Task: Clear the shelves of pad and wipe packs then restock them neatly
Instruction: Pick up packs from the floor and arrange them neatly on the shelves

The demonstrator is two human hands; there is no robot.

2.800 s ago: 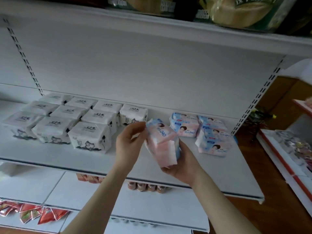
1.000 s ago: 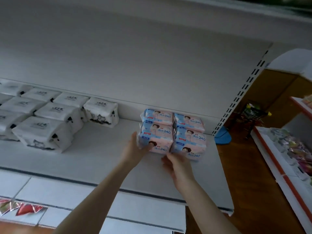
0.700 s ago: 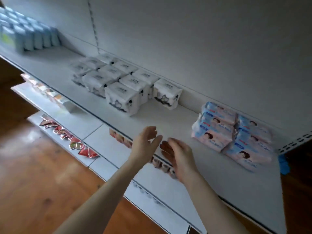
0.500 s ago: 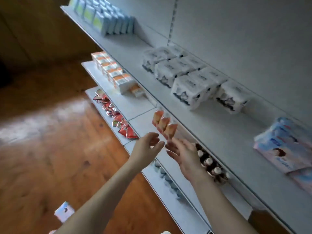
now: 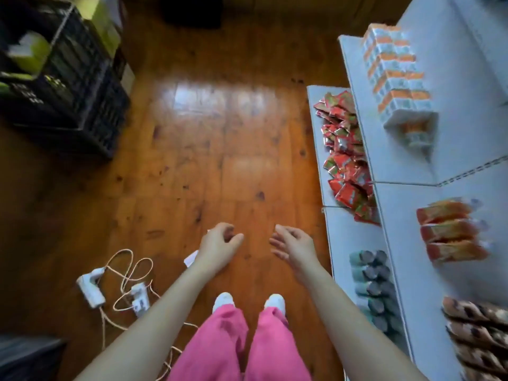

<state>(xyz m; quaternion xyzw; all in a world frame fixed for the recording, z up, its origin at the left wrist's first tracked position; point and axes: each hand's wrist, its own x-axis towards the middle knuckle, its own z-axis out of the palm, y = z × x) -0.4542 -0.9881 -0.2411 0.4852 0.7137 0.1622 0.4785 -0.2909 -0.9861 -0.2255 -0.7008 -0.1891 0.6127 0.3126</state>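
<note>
I am looking straight down at the wooden floor. My left hand (image 5: 220,246) hangs over it with loosely curled fingers and holds nothing. My right hand (image 5: 292,244) is beside it, fingers relaxed, also holding nothing. A small white pack corner (image 5: 191,259) shows on the floor under my left wrist, mostly hidden. The pad and wipe packs on the shelf are out of view.
White lower shelves (image 5: 406,270) run along the right with red sachets (image 5: 345,158), orange-and-white boxes (image 5: 395,78), orange pouches (image 5: 450,232) and small bottles (image 5: 373,287). A black crate (image 5: 68,86) stands at the upper left. Power strips with a cord (image 5: 118,287) lie at the lower left.
My view has swung from the shelf with the stacked wipe packs down to the floor. Both hands left the packs and now hang over the floor, holding nothing.
</note>
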